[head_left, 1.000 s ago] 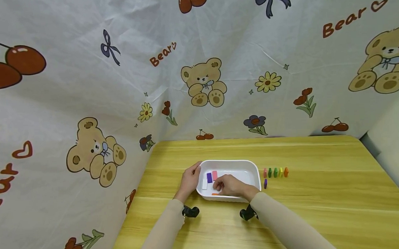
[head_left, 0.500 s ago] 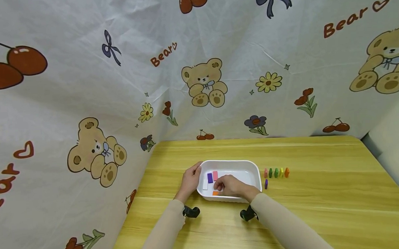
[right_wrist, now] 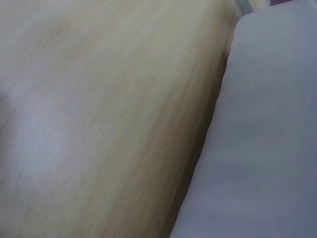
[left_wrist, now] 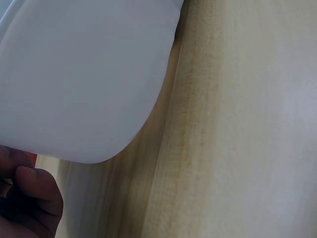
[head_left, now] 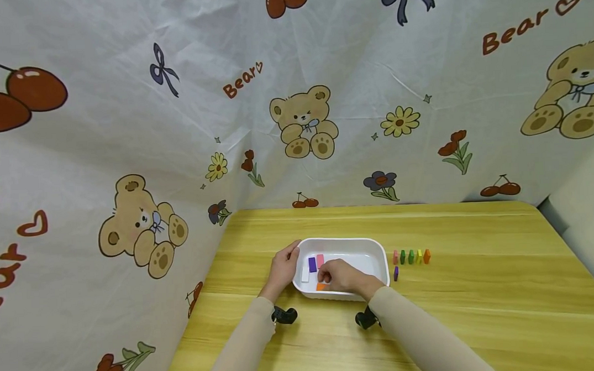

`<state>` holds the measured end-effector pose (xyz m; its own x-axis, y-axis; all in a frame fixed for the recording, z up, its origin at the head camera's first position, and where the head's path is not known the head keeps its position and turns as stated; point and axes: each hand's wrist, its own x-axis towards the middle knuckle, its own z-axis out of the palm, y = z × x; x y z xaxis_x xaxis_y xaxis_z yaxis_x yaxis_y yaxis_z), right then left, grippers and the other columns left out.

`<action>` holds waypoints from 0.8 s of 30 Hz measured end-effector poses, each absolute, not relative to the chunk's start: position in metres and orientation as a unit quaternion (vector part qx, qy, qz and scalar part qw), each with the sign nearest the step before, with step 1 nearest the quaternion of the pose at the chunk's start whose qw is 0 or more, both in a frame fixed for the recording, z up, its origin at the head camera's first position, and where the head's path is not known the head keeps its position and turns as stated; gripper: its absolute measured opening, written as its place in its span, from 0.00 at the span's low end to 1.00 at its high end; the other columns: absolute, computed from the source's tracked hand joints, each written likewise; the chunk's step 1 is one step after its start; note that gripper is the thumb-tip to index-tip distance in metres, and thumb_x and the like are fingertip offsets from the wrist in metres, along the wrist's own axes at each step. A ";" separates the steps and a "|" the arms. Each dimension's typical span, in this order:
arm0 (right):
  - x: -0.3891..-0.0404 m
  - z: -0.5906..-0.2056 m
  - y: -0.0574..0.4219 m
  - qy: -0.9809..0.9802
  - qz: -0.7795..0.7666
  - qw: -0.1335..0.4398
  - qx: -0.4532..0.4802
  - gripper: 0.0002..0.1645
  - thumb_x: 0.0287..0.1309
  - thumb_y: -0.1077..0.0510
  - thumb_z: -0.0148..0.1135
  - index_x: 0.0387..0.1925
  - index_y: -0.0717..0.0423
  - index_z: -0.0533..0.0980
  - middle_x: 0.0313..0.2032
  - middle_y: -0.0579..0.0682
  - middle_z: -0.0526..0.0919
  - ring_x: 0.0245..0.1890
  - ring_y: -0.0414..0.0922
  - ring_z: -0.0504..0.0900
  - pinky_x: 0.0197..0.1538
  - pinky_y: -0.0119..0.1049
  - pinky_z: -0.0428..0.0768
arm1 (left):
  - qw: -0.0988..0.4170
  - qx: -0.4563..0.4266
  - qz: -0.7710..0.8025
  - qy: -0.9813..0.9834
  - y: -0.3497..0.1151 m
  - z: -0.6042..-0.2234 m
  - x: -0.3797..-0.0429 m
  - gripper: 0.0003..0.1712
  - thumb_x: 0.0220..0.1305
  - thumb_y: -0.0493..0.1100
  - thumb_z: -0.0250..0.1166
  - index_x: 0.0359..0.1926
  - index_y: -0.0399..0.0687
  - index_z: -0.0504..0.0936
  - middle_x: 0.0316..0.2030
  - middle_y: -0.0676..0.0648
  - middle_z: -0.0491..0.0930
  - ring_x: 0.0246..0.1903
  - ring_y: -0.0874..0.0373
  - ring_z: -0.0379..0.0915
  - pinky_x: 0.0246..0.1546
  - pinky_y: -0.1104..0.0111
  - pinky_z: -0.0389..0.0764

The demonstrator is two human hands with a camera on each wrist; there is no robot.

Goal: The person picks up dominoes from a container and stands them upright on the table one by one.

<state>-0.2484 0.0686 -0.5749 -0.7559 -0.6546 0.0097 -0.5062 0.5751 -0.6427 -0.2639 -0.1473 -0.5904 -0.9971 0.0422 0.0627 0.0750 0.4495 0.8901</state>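
Note:
A white tray (head_left: 352,255) stands on the wooden table. My left hand (head_left: 282,270) grips its left end, thumb at the rim; in the left wrist view curled fingers (left_wrist: 39,186) sit beside the tray wall. Inside the tray, my right hand (head_left: 343,276) has curled fingers at an orange block (head_left: 321,287) by the front wall and seems to pinch it, though the thumb and part of the block are hidden. A white block (head_left: 305,274), a purple block (head_left: 312,264) and a pink block (head_left: 320,260) lie at the tray's left. The right wrist view shows no hand.
Right of the tray, small blocks stand upright in a row on the table (head_left: 480,277), among them a pink block (head_left: 395,257), a yellow block (head_left: 419,256) and an orange one (head_left: 427,256). Another purple block (head_left: 396,273) stands before them. A bear-print cloth (head_left: 355,150) hangs behind.
More of the orange block's face shows beside the right hand than a second ago; it has tipped or shifted slightly away from the front wall. The left hand keeps its place on the tray.

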 end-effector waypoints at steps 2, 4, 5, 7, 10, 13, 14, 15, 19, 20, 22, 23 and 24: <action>-0.249 -0.576 0.068 0.882 -0.317 0.114 -0.329 0.09 0.47 0.70 0.72 0.31 0.58 0.83 0.26 0.48 0.79 0.28 0.35 0.70 0.35 0.28 0.72 | 0.016 -0.035 -0.523 -0.852 -0.147 -0.590 -0.264 0.23 0.82 0.50 0.53 0.70 0.53 0.78 0.68 0.45 0.77 0.70 0.46 0.70 0.71 0.52 0.73; -0.249 -0.577 0.068 0.884 -0.314 0.112 -0.328 0.08 0.48 0.68 0.74 0.31 0.57 0.83 0.25 0.47 0.79 0.28 0.35 0.70 0.35 0.28 0.72 | 0.017 -0.035 -0.522 -0.852 -0.147 -0.590 -0.263 0.23 0.82 0.50 0.53 0.70 0.52 0.78 0.68 0.45 0.77 0.70 0.46 0.70 0.71 0.52 0.73; -0.249 -0.577 0.068 0.884 -0.313 0.110 -0.329 0.08 0.49 0.67 0.75 0.31 0.57 0.84 0.25 0.47 0.80 0.28 0.35 0.70 0.35 0.27 0.72 | 0.016 -0.033 -0.522 -0.852 -0.147 -0.590 -0.263 0.23 0.82 0.50 0.53 0.70 0.53 0.78 0.68 0.45 0.77 0.70 0.46 0.70 0.71 0.52 0.73; -0.249 -0.577 0.068 0.884 -0.315 0.109 -0.329 0.07 0.49 0.67 0.75 0.31 0.57 0.84 0.26 0.48 0.80 0.28 0.35 0.70 0.35 0.27 0.73 | 0.016 -0.032 -0.521 -0.853 -0.147 -0.590 -0.263 0.23 0.82 0.50 0.52 0.70 0.53 0.78 0.68 0.45 0.77 0.70 0.46 0.70 0.71 0.52 0.73; -0.248 -0.576 0.068 0.881 -0.321 0.109 -0.329 0.06 0.51 0.66 0.76 0.31 0.58 0.85 0.26 0.50 0.82 0.28 0.35 0.71 0.35 0.28 0.73 | 0.015 -0.032 -0.520 -0.853 -0.147 -0.590 -0.263 0.23 0.82 0.50 0.52 0.70 0.52 0.78 0.68 0.45 0.77 0.70 0.46 0.70 0.71 0.52 0.73; -0.248 -0.576 0.068 0.879 -0.324 0.102 -0.335 0.05 0.52 0.66 0.76 0.31 0.59 0.86 0.28 0.50 0.83 0.29 0.36 0.73 0.36 0.28 0.75 | 0.009 -0.028 -0.522 -0.853 -0.146 -0.590 -0.263 0.23 0.82 0.50 0.52 0.70 0.53 0.77 0.69 0.46 0.76 0.71 0.47 0.69 0.72 0.53 0.72; -0.248 -0.576 0.068 0.878 -0.324 0.098 -0.338 0.04 0.53 0.65 0.76 0.31 0.59 0.86 0.28 0.50 0.84 0.30 0.36 0.73 0.37 0.28 0.77 | 0.008 -0.026 -0.522 -0.852 -0.146 -0.590 -0.263 0.23 0.82 0.50 0.52 0.70 0.53 0.77 0.69 0.46 0.76 0.71 0.48 0.69 0.72 0.53 0.72; -0.248 -0.576 0.068 0.877 -0.324 0.093 -0.343 0.04 0.53 0.65 0.76 0.31 0.59 0.86 0.29 0.50 0.84 0.30 0.36 0.74 0.38 0.29 0.78 | 0.008 -0.025 -0.522 -0.853 -0.146 -0.590 -0.263 0.23 0.82 0.50 0.52 0.70 0.53 0.77 0.69 0.46 0.76 0.71 0.48 0.69 0.72 0.53 0.72; -0.248 -0.576 0.069 0.875 -0.323 0.078 -0.353 0.05 0.53 0.63 0.77 0.31 0.58 0.86 0.32 0.50 0.86 0.33 0.37 0.78 0.41 0.31 0.82 | 0.005 -0.018 -0.521 -0.853 -0.146 -0.590 -0.263 0.23 0.81 0.51 0.53 0.71 0.54 0.77 0.69 0.47 0.76 0.72 0.49 0.69 0.73 0.54 0.71; -0.247 -0.576 0.070 0.874 -0.324 0.078 -0.353 0.05 0.53 0.63 0.77 0.32 0.59 0.86 0.32 0.50 0.86 0.33 0.38 0.78 0.41 0.31 0.82 | 0.005 -0.018 -0.521 -0.853 -0.146 -0.590 -0.263 0.23 0.81 0.51 0.53 0.71 0.54 0.77 0.69 0.47 0.76 0.72 0.49 0.69 0.73 0.54 0.72; -0.248 -0.575 0.071 0.874 -0.327 0.081 -0.349 0.06 0.53 0.63 0.78 0.32 0.59 0.86 0.32 0.50 0.86 0.33 0.38 0.79 0.42 0.32 0.82 | 0.006 -0.019 -0.520 -0.854 -0.146 -0.590 -0.263 0.23 0.81 0.51 0.53 0.71 0.54 0.77 0.69 0.47 0.76 0.72 0.49 0.69 0.72 0.53 0.72; -0.248 -0.575 0.071 0.874 -0.329 0.082 -0.347 0.06 0.53 0.63 0.78 0.32 0.59 0.86 0.32 0.50 0.86 0.33 0.38 0.79 0.42 0.33 0.82 | 0.006 -0.020 -0.519 -0.854 -0.146 -0.590 -0.263 0.23 0.81 0.51 0.53 0.71 0.54 0.77 0.69 0.47 0.76 0.72 0.49 0.69 0.72 0.53 0.72; -0.248 -0.574 0.071 0.875 -0.332 0.086 -0.343 0.06 0.53 0.62 0.78 0.32 0.59 0.86 0.32 0.50 0.86 0.34 0.38 0.78 0.42 0.33 0.82 | 0.006 -0.021 -0.518 -0.855 -0.146 -0.590 -0.263 0.23 0.81 0.51 0.53 0.71 0.54 0.77 0.69 0.47 0.76 0.72 0.48 0.69 0.72 0.53 0.72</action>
